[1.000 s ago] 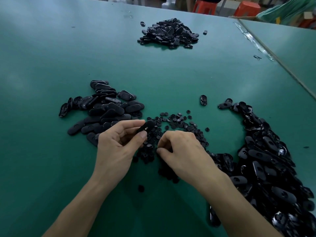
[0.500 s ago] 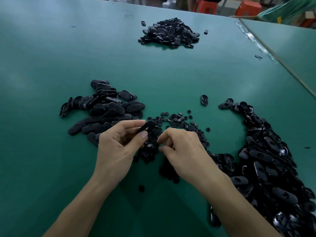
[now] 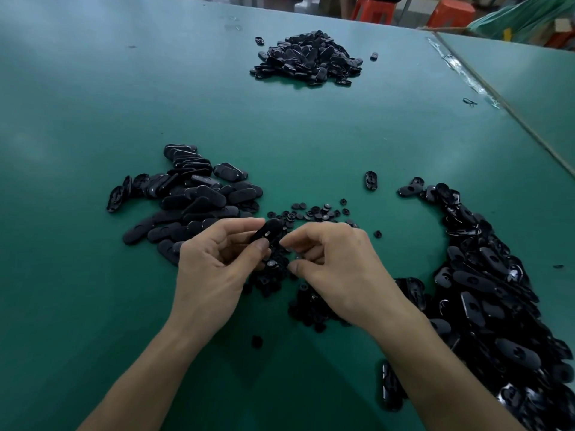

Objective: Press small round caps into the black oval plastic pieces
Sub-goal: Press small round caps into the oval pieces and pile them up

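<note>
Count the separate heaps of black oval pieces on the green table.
3: the far heap at the back, the left heap beyond the left hand, the right heap along the near right. Stray single pieces not counted; more may be hidden.

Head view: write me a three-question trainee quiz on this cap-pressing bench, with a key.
1. True or false: the left hand pinches a black oval piece.
2. The loose round caps lie: A) mid-table, just beyond the left hand; B) on an orange stool; C) at the far table edge.
3. Fill in: the largest pile of oval pieces lies on the person's ____ side.

Key: 1 true; 2 A; 3 right.
</note>
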A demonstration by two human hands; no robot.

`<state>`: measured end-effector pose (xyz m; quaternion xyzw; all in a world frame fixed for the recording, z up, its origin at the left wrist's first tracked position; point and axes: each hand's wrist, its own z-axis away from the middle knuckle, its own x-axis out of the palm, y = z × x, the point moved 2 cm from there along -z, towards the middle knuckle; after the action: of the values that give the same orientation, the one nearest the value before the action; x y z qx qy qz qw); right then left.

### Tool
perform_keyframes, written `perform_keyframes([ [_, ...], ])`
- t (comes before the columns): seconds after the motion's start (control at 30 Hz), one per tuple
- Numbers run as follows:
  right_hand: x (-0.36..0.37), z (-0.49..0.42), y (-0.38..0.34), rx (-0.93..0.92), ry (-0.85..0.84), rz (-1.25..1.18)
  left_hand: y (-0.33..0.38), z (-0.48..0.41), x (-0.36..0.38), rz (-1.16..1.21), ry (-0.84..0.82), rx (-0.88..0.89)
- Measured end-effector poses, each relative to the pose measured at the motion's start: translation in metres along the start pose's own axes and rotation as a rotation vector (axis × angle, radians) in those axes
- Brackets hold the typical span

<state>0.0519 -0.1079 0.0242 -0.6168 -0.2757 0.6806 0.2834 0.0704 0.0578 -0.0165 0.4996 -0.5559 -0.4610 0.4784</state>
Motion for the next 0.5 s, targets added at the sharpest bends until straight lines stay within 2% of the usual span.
perform_keyframes([
  [0.3, -0.0023, 0.0018, 0.0047, 0.014, 0.02, -0.051, -0.0008, 0.0001, -0.0014, -0.026, -0.002, 0.021],
  [0.5, -0.004, 0.0038, -0.0026, -0.069, 0.093, -0.13, -0.0016, 0.0016, 0.0007, -0.033, -0.02, 0.025],
])
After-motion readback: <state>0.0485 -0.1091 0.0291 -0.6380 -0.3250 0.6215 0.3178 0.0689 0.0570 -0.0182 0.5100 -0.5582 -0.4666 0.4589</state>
